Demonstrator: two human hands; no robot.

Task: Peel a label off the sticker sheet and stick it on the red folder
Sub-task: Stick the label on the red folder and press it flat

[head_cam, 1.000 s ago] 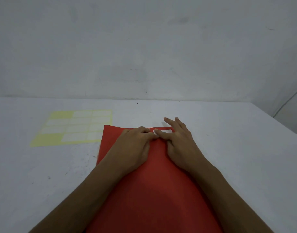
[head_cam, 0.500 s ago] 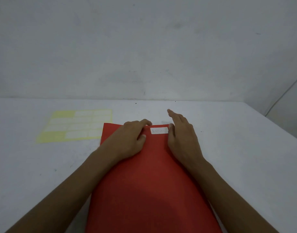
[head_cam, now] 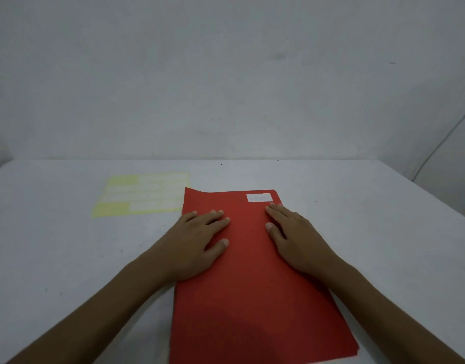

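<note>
The red folder [head_cam: 249, 285] lies flat on the white table in front of me. A small white label [head_cam: 259, 197] with faint writing sits stuck near its far right corner. My left hand [head_cam: 197, 243] rests palm down on the folder's left side, fingers spread, holding nothing. My right hand [head_cam: 295, 237] lies flat on the right side, its fingertips just below the label. The yellow sticker sheet [head_cam: 142, 194] with several white labels lies to the far left of the folder, its right edge tucked beside the folder's corner.
The white table [head_cam: 68, 258] runs to a plain wall at the back. Its right edge [head_cam: 436, 200] slants away, with a thin cable on the wall beyond.
Both hands have pulled back from the label toward me and flattened on the folder. The label, covered by fingertips a second ago, now lies fully uncovered.
</note>
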